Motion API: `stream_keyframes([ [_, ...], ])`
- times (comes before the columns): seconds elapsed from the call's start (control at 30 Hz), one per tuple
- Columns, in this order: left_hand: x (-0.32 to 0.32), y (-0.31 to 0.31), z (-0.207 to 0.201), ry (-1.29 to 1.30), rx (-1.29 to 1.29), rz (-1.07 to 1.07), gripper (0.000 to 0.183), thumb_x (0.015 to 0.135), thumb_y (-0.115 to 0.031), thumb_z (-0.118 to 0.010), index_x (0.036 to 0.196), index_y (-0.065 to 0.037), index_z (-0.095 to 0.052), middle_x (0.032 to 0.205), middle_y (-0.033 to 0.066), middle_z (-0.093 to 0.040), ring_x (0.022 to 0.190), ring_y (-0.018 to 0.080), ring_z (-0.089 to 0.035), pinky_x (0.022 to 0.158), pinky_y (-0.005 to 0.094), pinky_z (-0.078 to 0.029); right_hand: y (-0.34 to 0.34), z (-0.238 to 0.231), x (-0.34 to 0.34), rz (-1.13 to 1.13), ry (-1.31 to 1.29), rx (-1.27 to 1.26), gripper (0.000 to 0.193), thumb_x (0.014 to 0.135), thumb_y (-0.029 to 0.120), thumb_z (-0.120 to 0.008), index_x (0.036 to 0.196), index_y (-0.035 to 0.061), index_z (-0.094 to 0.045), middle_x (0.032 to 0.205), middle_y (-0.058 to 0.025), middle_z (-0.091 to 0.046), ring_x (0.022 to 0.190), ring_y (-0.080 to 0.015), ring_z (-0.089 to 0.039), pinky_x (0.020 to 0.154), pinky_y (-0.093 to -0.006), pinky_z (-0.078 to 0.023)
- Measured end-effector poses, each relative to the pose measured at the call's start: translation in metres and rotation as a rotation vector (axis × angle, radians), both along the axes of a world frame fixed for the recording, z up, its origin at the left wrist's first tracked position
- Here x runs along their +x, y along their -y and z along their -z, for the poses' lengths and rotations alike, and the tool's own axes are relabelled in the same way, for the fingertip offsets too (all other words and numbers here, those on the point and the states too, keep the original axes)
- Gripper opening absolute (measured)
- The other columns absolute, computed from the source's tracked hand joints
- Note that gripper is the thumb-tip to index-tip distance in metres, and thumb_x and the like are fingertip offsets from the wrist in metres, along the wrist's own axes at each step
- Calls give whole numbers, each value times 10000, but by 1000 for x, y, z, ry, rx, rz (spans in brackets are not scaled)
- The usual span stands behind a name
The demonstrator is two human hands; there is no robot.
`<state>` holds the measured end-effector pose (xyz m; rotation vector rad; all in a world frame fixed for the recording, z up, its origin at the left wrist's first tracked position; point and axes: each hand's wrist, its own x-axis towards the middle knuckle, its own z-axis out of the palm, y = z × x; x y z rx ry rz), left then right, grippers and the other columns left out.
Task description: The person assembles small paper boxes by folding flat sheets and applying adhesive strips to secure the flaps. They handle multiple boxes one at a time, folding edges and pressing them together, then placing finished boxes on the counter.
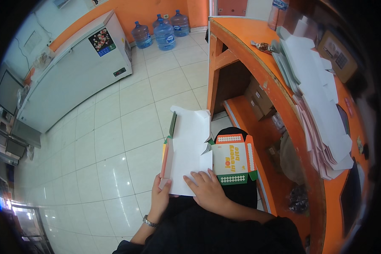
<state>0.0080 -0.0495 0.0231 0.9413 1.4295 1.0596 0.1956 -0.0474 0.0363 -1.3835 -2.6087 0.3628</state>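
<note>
Over my lap lies a partly folded cardboard box blank (189,139), its white inside facing up. Its left wall is bent upright, showing green and orange on the outer side. My left hand (160,192) grips the lower left corner, thumb on the inner side and the other fingers mostly hidden beneath. Flat on the white panel near the lower edge rests my right hand (206,189), fingers spread. To the right, a printed cardboard panel (229,158) with orange and green flaps lies over a black surface; whether it joins the white blank I cannot tell.
An orange counter (262,63) curves along the right, bearing a stack of flat box blanks (317,101) and a plastic bottle (277,15). Cartons (258,99) sit on its shelf. A white chest freezer (78,70) and several water jugs (164,34) stand beyond the tiled floor (110,148).
</note>
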Motion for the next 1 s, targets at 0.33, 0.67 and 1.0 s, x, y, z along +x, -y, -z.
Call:
stream_keyframes([
  [0.33, 8, -40, -47, -1025, 547, 278, 635, 790, -139, -647, 1355, -45, -372, 1229, 259, -491, 1087, 427, -532, 873, 466, -468, -10, 5, 10, -189, 1, 202, 480, 738, 210, -684, 1204, 125, -605, 1123, -110, -601, 1011, -225, -568, 988, -457, -389],
  [0.67, -14, -84, -1, -782, 90, 309, 513, 880, -101, -545, 1354, -1, -375, 905, 271, -632, 841, 424, -621, 738, 462, -491, -12, 2, 33, -180, -104, 226, 326, 755, 187, -650, 1075, 130, -624, 1056, -52, -596, 1038, -218, -565, 1018, -448, -380],
  [1.0, 11, -24, -65, -1040, 694, 940, 470, 752, -148, -698, 1188, -44, -558, 1217, 142, -544, 1092, 309, -554, 920, 402, -451, -31, 9, 60, -230, -261, 279, 283, 710, 218, -717, 973, 146, -643, 1021, 20, -632, 1089, -180, -569, 1043, -474, -357],
])
